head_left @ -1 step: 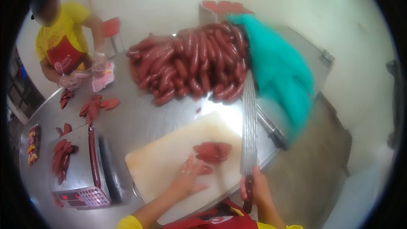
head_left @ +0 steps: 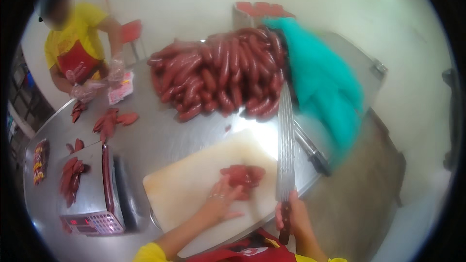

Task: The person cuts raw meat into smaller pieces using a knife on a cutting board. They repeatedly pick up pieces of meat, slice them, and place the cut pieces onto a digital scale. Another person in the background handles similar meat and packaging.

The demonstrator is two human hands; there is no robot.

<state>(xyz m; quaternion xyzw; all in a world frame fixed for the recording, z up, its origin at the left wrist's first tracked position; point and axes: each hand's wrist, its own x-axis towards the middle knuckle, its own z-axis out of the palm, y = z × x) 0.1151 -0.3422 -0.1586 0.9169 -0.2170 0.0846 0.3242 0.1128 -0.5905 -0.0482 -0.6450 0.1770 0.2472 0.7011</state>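
Observation:
On the white cutting board (head_left: 179, 179) lies a small heap of sliced red sausage (head_left: 244, 174). My left hand (head_left: 222, 201) rests at the near left side of these slices, fingertips touching them, with thumb and fingers spread. My right hand (head_left: 296, 216) is closed around the dark handle of a long, wide-bladed knife (head_left: 286, 150). The blade points away from me, to the right of the slices, and its tip reaches the big pile of sausages (head_left: 218, 73) behind the board.
A green cloth (head_left: 325, 87) lies right of the pile, with a dark-handled metal tool (head_left: 310, 148) beside it. A scale (head_left: 92, 179) bearing cut sausages stands left on the metal table (head_left: 155, 131). Across the table, a co-worker (head_left: 80, 43) in clear gloves handles a printed package (head_left: 121, 89).
My left hand has moved slightly away from me, up against the sausage slices. The knife stays in my right hand, nearly in the same place.

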